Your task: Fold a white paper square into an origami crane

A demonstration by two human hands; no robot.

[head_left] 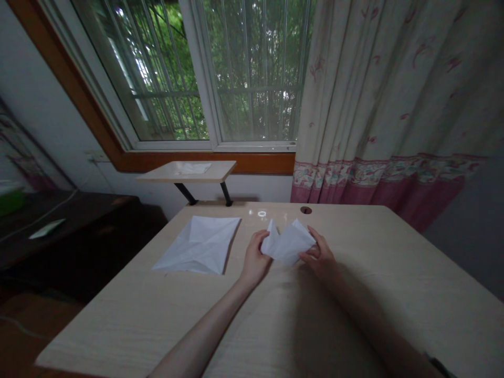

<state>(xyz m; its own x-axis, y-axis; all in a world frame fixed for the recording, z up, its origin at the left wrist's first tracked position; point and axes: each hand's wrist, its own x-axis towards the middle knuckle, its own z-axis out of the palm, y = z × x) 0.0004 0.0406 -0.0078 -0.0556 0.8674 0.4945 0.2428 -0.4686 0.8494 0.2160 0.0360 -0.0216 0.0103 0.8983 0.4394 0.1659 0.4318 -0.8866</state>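
One folded white paper (294, 243): our left hand (255, 258) and right hand (323, 259) pinch opposite sides. Likely light, crease-prone; we'd hold edges gently.

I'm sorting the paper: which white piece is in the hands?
The folded piece, held by the left hand and right hand. The creased sheet lies on the desk; the third paper lies on the shelf.
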